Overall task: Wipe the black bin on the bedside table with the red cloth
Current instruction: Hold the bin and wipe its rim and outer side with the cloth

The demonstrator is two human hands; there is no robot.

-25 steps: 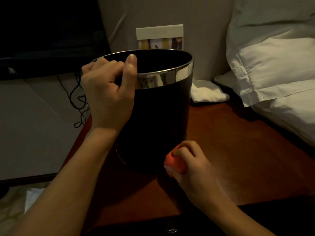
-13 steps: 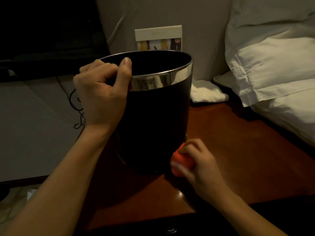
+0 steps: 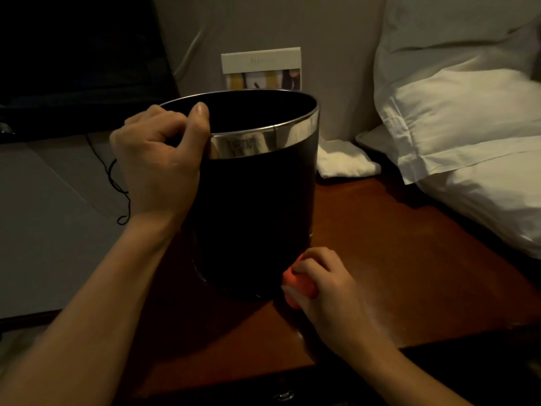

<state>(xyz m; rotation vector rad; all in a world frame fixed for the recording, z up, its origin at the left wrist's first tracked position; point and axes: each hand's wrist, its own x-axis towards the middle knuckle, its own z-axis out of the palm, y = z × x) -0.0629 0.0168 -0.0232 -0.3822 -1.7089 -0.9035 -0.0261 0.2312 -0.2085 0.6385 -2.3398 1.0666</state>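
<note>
- My left hand [image 3: 158, 159] grips the black bin's [image 3: 257, 218] shiny rim; the bin stands on the bench [image 3: 395, 259].
- My right hand [image 3: 328, 291] squeezes the red cloth [image 3: 295, 285], low against its side.
- I should hold steady and rub upward.

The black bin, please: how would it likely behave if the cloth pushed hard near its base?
The black bin is tall with a narrower base, so probably tippy; the left hand grips its rim. Its smooth wall may slip under the red cloth.
</note>
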